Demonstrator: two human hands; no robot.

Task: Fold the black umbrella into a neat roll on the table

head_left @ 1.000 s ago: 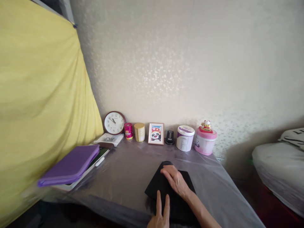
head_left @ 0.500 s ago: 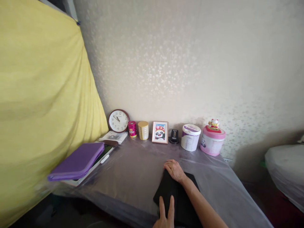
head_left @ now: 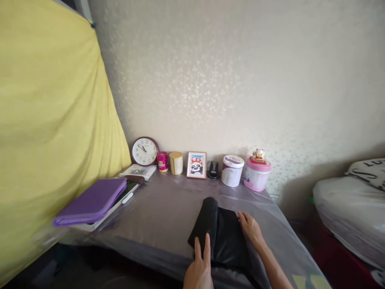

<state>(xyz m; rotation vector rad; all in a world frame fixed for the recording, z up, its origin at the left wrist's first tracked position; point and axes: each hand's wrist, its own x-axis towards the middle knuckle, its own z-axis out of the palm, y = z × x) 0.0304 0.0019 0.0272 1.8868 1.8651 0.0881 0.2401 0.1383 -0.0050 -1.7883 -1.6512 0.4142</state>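
Your left hand (head_left: 198, 273) has two fingers extended and spread in a V, their tips resting on the black cloth (head_left: 230, 241); the thumb side is not clear enough to report. Your right hand (head_left: 252, 230) is at the cloth's far right corner, fingers reaching to its edge; whether they pinch it, you cannot tell from this view.

Condition of the cloth: plain black, smooth, with a soft sheen. A raised, rounded fold runs along the part ahead of your left hand; to the right of that fold lies a flatter panel, between your two hands, with an angled far edge.

Edges: the near edge of the tabletop (head_left: 162, 212) passes close to your left hand, and the right edge slants beyond your right hand. Bare grey covering extends left of your left hand to the purple folder (head_left: 93, 200). Ahead of both hands it continues to a back row including the framed picture (head_left: 197, 165) and the pink-lidded tub (head_left: 256, 175).
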